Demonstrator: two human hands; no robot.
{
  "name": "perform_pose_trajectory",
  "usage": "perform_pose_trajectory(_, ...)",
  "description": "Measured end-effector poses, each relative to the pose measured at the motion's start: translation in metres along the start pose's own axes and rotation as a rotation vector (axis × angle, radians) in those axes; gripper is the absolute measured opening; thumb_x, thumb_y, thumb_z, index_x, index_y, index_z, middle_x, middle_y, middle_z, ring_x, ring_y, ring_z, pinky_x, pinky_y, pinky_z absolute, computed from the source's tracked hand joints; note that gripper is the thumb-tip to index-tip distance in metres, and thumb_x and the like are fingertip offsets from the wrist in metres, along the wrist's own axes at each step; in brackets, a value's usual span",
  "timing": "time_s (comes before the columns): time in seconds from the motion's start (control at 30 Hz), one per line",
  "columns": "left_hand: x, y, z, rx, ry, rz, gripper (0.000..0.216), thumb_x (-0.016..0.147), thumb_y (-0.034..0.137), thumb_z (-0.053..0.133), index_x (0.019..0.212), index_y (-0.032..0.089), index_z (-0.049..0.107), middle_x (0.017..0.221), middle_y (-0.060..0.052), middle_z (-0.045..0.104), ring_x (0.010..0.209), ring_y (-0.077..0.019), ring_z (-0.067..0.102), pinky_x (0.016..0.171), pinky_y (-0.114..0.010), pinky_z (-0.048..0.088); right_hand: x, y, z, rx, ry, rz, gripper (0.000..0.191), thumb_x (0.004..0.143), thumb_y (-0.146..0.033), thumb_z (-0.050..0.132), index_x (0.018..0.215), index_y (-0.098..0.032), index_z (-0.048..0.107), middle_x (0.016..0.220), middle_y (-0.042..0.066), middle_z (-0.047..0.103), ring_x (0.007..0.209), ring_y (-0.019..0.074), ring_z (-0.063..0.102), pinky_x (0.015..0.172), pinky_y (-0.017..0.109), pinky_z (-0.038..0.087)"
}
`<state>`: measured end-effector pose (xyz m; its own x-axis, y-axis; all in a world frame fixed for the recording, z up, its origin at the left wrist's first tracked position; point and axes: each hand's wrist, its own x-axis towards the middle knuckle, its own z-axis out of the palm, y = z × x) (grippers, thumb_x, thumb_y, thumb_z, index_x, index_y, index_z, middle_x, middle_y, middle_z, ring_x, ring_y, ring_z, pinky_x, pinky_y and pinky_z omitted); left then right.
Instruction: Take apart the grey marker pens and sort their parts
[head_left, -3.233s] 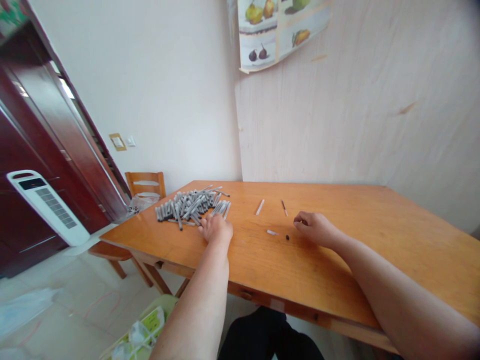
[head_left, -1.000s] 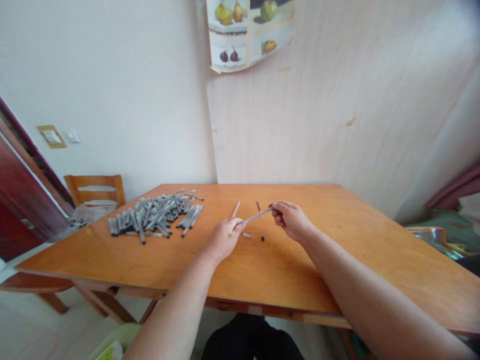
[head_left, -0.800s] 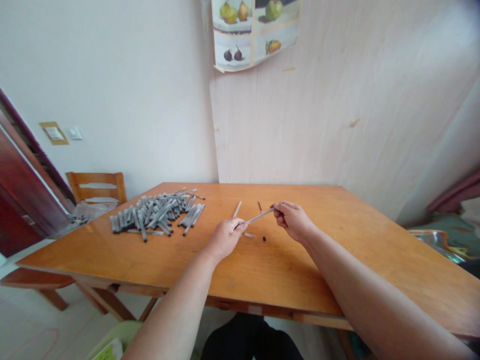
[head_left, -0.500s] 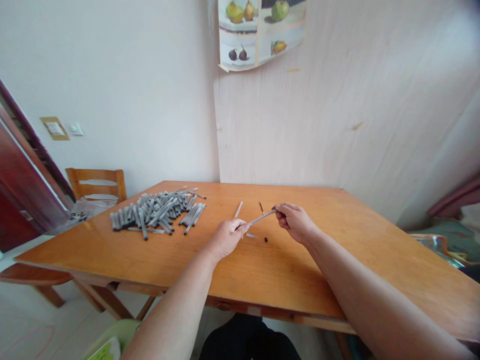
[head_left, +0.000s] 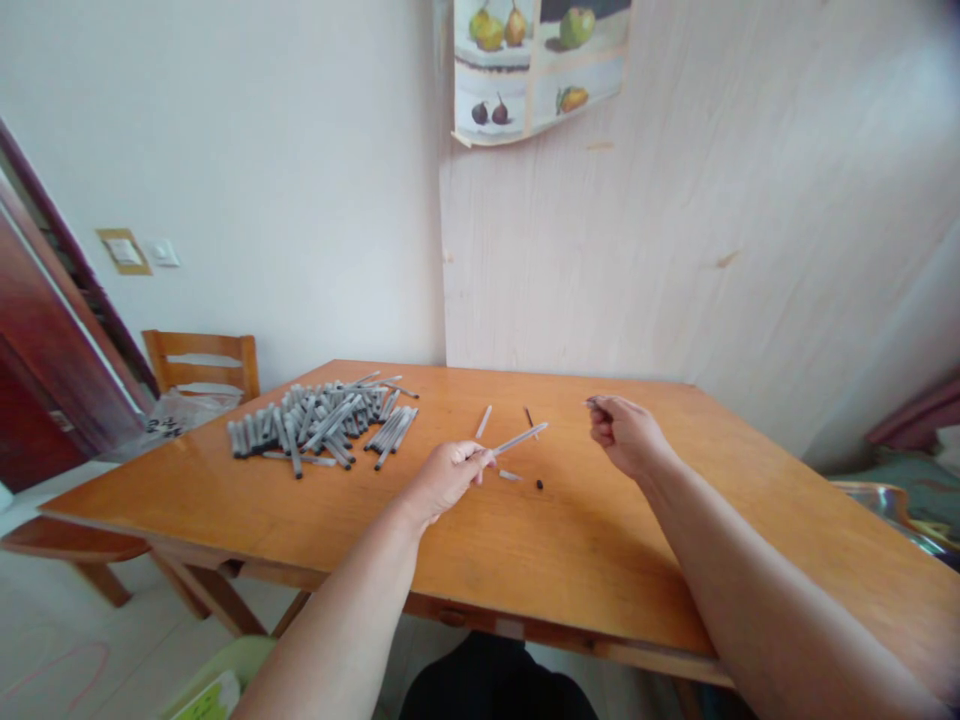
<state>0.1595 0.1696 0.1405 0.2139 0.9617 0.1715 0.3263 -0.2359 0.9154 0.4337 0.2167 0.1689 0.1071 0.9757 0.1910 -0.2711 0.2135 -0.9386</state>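
Note:
My left hand (head_left: 450, 475) pinches a slim grey translucent pen barrel (head_left: 521, 438), which points up and to the right. Off to the right, apart from the barrel, my right hand (head_left: 626, 432) is closed in a pinch; something small and dark seems to be at its fingertips, too small to name. Beneath and beyond the held barrel lie a whitish tube (head_left: 484, 421), a thin dark refill-like stick (head_left: 529, 414), a small clear-white piece (head_left: 511, 475) and a small black plug (head_left: 539, 484).
A heap of grey pens with black ends (head_left: 315, 420) covers the left part of the wooden table (head_left: 600, 560). Behind its left edge are a wooden chair (head_left: 202, 345) and a plastic bag (head_left: 176, 415). A fruit poster (head_left: 540, 70) hangs on the wall.
My right hand has come off the end of the pen barrel and moved right. The barrel stays in my left hand, its far end now free. The view has shifted slightly.

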Motion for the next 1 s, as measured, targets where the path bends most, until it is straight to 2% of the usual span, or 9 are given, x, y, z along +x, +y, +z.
perform_pose_trajectory(0.1,0.004,-0.006,-0.008,-0.121,0.109,-0.054,0.041,0.080,0.052,0.055,0.088,0.013,0.065,0.061,0.001,0.055,0.052,-0.0090,0.044,0.052,-0.022,0.031,0.005,-0.008,-0.017,0.016,0.058,-0.048,0.017,0.068,-0.030,0.069,0.073,-0.017,0.058,0.066,0.001,0.052,0.049,0.0066,0.038,0.040,0.021,0.024)
perform_pose_trajectory(0.23,0.010,-0.006,-0.010,-0.311,0.202,-0.050,0.038,0.078,0.049,0.060,0.090,0.013,0.063,0.068,-0.002,0.061,0.055,-0.0085,0.049,0.054,-0.021,0.034,-0.010,-0.009,-0.005,-0.096,-0.173,0.004,0.023,0.071,-0.034,0.070,0.082,-0.017,0.059,0.076,0.005,0.061,0.059,0.0102,0.052,0.050,0.023,0.039)
perform_pose_trajectory(0.43,0.012,-0.008,-0.012,-0.445,0.228,-0.061,0.033,0.079,0.045,0.062,0.090,0.014,0.059,0.074,-0.005,0.067,0.060,-0.0093,0.056,0.057,-0.021,0.038,-0.038,0.007,0.031,-0.465,-0.447,0.086,0.022,0.076,-0.033,0.065,0.087,-0.017,0.054,0.076,0.006,0.067,0.061,0.0146,0.061,0.053,0.026,0.043)
perform_pose_trajectory(0.57,0.012,-0.008,-0.013,-0.558,0.220,-0.077,0.029,0.080,0.040,0.062,0.092,0.015,0.055,0.080,-0.008,0.069,0.064,-0.0109,0.061,0.059,-0.022,0.041,-0.048,0.022,0.040,-0.736,-0.597,-0.121,0.017,0.079,-0.034,0.063,0.082,-0.018,0.063,0.067,0.001,0.062,0.059,0.0120,0.054,0.053,0.024,0.038)
perform_pose_trajectory(0.7,0.010,-0.003,-0.012,-0.645,0.202,-0.096,0.025,0.082,0.037,0.060,0.092,0.015,0.053,0.084,-0.010,0.071,0.068,-0.0131,0.065,0.061,-0.023,0.043,-0.051,0.030,0.044,-0.919,-0.663,-0.342,0.015,0.080,-0.033,0.064,0.084,-0.021,0.071,0.075,0.003,0.062,0.067,0.0137,0.054,0.062,0.026,0.039)
perform_pose_trajectory(0.83,0.009,0.001,-0.011,-0.673,0.181,-0.111,0.021,0.084,0.035,0.057,0.090,0.016,0.051,0.085,-0.011,0.071,0.071,-0.0142,0.067,0.062,-0.023,0.044,-0.052,0.033,0.045,-1.079,-0.670,-0.366,0.019,0.083,-0.036,0.061,0.092,-0.025,0.074,0.081,0.005,0.064,0.070,0.0151,0.056,0.065,0.027,0.039)
perform_pose_trajectory(1.0,0.009,0.000,-0.011,-0.666,0.162,-0.120,0.022,0.085,0.036,0.057,0.091,0.016,0.052,0.088,-0.012,0.071,0.073,-0.0152,0.068,0.062,-0.024,0.045,-0.051,0.031,0.044,-1.168,-0.684,-0.354,0.019,0.083,-0.037,0.060,0.086,-0.025,0.074,0.080,0.006,0.067,0.072,0.0174,0.058,0.066,0.028,0.038)
